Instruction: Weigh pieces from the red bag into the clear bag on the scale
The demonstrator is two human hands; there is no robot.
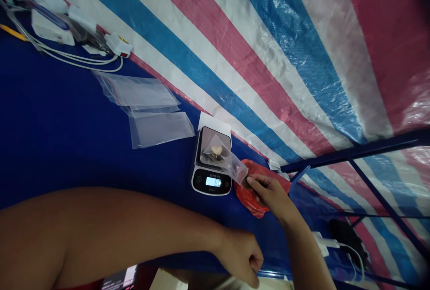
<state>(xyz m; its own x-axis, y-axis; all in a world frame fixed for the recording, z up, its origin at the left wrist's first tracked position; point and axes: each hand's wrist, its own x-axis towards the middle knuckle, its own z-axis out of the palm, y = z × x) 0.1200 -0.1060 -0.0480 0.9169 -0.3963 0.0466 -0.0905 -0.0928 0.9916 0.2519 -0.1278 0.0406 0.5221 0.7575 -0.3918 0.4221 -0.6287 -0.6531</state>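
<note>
A small kitchen scale [212, 181] with a lit display stands on the blue table. On its pan lies a clear plastic bag [238, 169] with a pale round piece [217, 150] and darker bits inside. My right hand [268, 193] is closed at the bag's near end, over a red plastic bag [250, 202]; a small dark thing shows at its fingertips, too unclear to name. Below the scale, my left hand [240, 254] is curled into a fist near the table's front edge, its inside hidden.
Flat clear zip bags [161, 128] lie left of the scale. Farther left are white cables [83, 60], a white power strip [119, 45] and small tools. A striped tarp [215, 48] hangs behind. Blue metal bars [352, 146] stand at the right; a phone [121, 279] is below my left forearm.
</note>
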